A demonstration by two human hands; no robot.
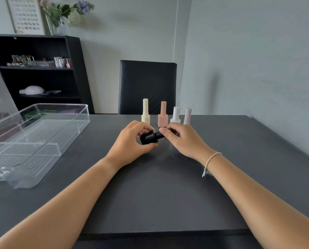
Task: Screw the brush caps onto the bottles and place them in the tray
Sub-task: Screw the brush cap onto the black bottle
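Gripping a black bottle (149,137) on its side, left hand (132,142) has fingers curled round the body; right hand (182,139) pinches its black cap (163,134) w/ thumb & fingertips. Both forearms reach fwd, low over desk (159,194). Four capped bottles (162,115) stand just behind it; clear tray (40,130) well left.

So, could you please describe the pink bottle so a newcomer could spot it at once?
Start at the black chair behind the dark table. Four capped bottles stand in a row before it, and the pink bottle is second from the left, the only one with a square body.
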